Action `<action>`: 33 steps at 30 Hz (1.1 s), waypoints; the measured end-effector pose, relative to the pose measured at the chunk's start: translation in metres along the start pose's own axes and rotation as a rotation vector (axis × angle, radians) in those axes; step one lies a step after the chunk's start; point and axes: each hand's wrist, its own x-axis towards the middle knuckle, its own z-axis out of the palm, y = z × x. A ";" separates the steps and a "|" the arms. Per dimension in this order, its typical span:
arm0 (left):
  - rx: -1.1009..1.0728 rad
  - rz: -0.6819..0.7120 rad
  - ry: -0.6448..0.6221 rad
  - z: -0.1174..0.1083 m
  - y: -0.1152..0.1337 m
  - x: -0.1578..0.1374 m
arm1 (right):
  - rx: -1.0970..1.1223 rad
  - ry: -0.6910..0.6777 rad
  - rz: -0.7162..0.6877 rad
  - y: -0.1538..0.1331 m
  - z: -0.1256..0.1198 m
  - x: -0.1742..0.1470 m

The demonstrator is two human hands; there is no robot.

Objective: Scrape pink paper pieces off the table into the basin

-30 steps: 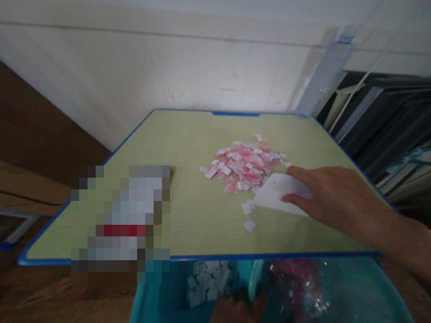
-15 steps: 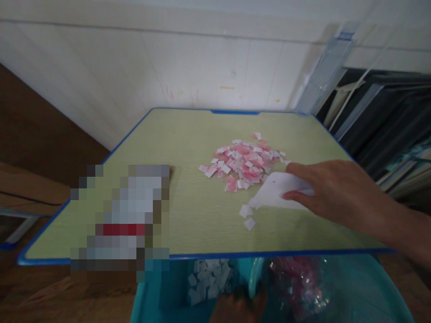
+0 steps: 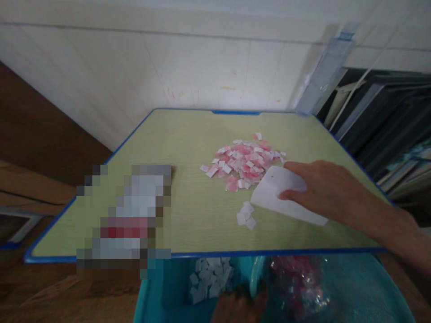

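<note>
My right hand [image 3: 313, 188] is closed on a thin white card [image 3: 289, 208] with a small dark hole near its corner, tilted over the board. Past the card's left edge lies a heap of small pink and white squares [image 3: 247, 163]. Several plain white squares [image 3: 246, 215] sit in a small cluster nearer the front edge. Below the board, my left hand [image 3: 239, 307] is in shadow, its fingers around the rim of a teal container [image 3: 256, 276]. White squares [image 3: 212, 278] fill that container.
The pale green board [image 3: 188, 130] has a blue rim. A blurred-out object [image 3: 134, 206] lies on its left. Under the front edge, a large teal tub [image 3: 377, 287] holds a clear bag of pink pieces [image 3: 303, 287]. Dark folders [image 3: 387, 116] stand at right, before a white wall [image 3: 202, 63].
The right hand has lifted and turned the white card away from the loose white squares. Those squares now lie in a closer cluster. The left hand has hardly moved.
</note>
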 end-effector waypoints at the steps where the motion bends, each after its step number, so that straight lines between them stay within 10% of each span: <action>1: 0.000 0.007 -0.009 -0.001 0.000 0.000 | 0.003 -0.007 0.006 -0.003 0.000 0.001; 15: -0.044 -0.034 -0.207 -0.034 0.007 0.004 | 0.241 -0.070 0.057 -0.052 -0.003 0.015; 33: -0.105 0.018 -0.096 -0.025 0.007 0.001 | 0.380 -0.138 -0.293 -0.090 -0.012 0.034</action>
